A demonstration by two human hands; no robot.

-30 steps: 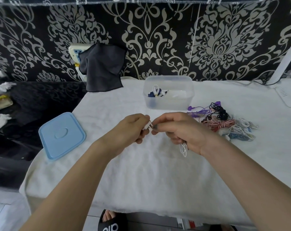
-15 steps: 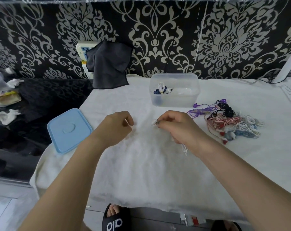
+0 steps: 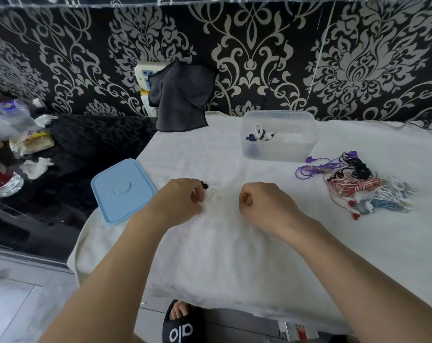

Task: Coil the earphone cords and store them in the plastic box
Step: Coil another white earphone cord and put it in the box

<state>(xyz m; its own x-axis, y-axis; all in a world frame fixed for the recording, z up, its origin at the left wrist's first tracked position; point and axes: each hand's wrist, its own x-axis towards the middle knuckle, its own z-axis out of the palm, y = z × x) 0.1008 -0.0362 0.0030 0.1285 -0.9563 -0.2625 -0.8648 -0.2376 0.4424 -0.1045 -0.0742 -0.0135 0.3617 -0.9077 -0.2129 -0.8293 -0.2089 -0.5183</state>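
Observation:
My left hand (image 3: pixel 182 199) has its fingers curled and pinches one end of a white earphone cord; its white earbuds (image 3: pixel 213 194) lie on the cloth just beside my fingertips. My right hand (image 3: pixel 262 204) pinches the other end, a hand's width to the right. The cord between them barely shows against the white cloth. The clear plastic box (image 3: pixel 309 144) stands open behind my hands, with one coiled blue-and-white earphone (image 3: pixel 258 134) inside. A pile of loose earphones (image 3: pixel 358 189), purple, black, red-striped and pale blue, lies to the right.
The light blue lid (image 3: pixel 122 190) lies at the table's left edge. A dark cloth (image 3: pixel 182 95) hangs over a wall socket behind. A dark counter at the left holds a bottle and wrappers (image 3: pixel 19 134). The white-covered table (image 3: pixel 234 256) ends near my sandalled foot.
My hands, together a second ago, have pulled apart sideways and dropped to the cloth, drawing the white cord out between them. The earbuds now rest on the table.

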